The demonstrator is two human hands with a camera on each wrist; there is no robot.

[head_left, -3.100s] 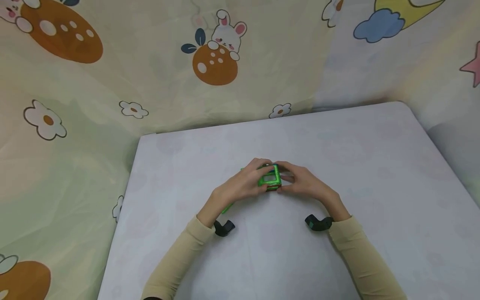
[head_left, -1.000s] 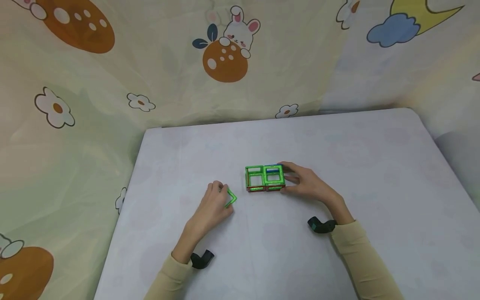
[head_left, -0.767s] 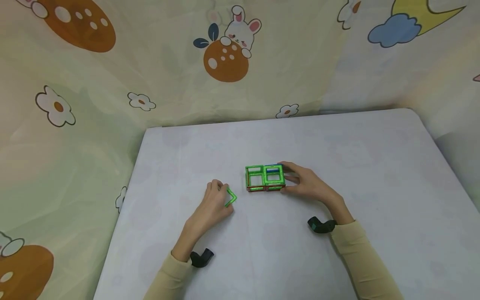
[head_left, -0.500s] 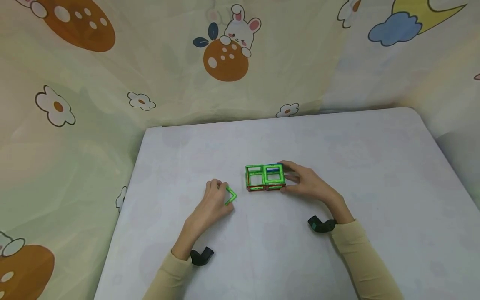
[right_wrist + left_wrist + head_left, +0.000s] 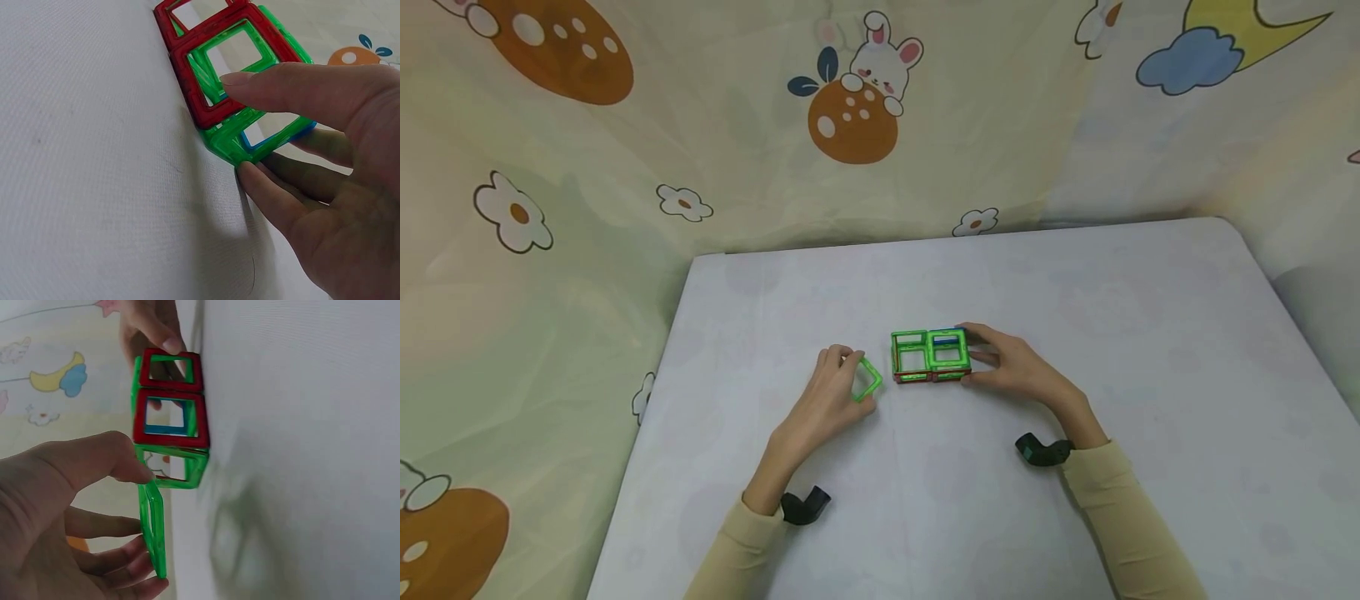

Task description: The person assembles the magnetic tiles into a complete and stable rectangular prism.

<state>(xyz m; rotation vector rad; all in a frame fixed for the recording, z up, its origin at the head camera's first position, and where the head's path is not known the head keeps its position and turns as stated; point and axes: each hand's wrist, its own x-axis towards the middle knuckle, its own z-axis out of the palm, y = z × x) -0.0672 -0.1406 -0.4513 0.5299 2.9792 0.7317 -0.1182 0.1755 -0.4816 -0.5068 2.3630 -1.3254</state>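
My left hand (image 5: pixel 827 396) pinches a loose green magnetic tile (image 5: pixel 154 528), a square open frame, between thumb and fingertips. In the head view the tile is tilted above the table, just left of a box built of magnetic tiles (image 5: pixel 930 357). That box is two cubes long, with green tiles on top, red ones (image 5: pixel 172 419) along the near side and a blue one (image 5: pixel 164 430) at the back. My right hand (image 5: pixel 1018 367) grips the box's right end, thumb on the red side (image 5: pixel 200 119), other fingers partly hidden behind it.
Both hands work over a white-covered table (image 5: pixel 1075 500). Its far edge meets a hanging cloth (image 5: pixel 737 125) printed with rabbits, flowers and a moon. A black wrist camera (image 5: pixel 805 505) sits at the left wrist, another black camera (image 5: pixel 1043 450) at the right.
My left hand has left the box, taken up the green tile from the table and just now moved slightly back toward the box with it. The right hand stays put.
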